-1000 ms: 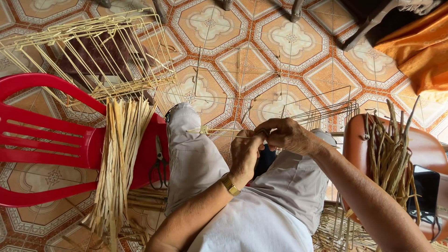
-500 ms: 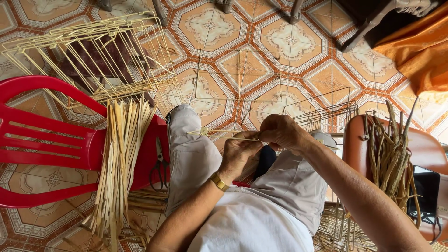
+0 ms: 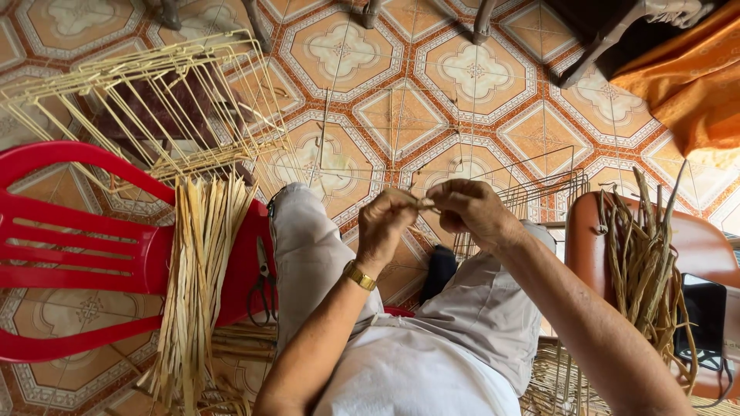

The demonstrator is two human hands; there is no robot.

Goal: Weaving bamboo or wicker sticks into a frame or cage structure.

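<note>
My left hand (image 3: 389, 226) and my right hand (image 3: 472, 210) meet above my knees, both pinching a thin pale straw strand (image 3: 422, 202) between thumb and fingers. A gold watch sits on my left wrist. The strand runs to a wire frame (image 3: 539, 192) standing just beyond my right knee. A bundle of flat pale straw strips (image 3: 199, 270) lies across a red plastic chair (image 3: 85, 254) on my left, with dark scissors (image 3: 263, 285) beside it on the seat.
A woven wire-and-straw basket frame (image 3: 154, 100) stands on the patterned tile floor at upper left. A brown chair (image 3: 694, 254) on my right carries a bundle of greenish dried stalks (image 3: 644, 262) and a black pouch. Orange cloth (image 3: 686, 69) hangs at upper right.
Both hands have risen a little and shifted left, staying together on the strand. The left hand has turned its fingers up around it.
</note>
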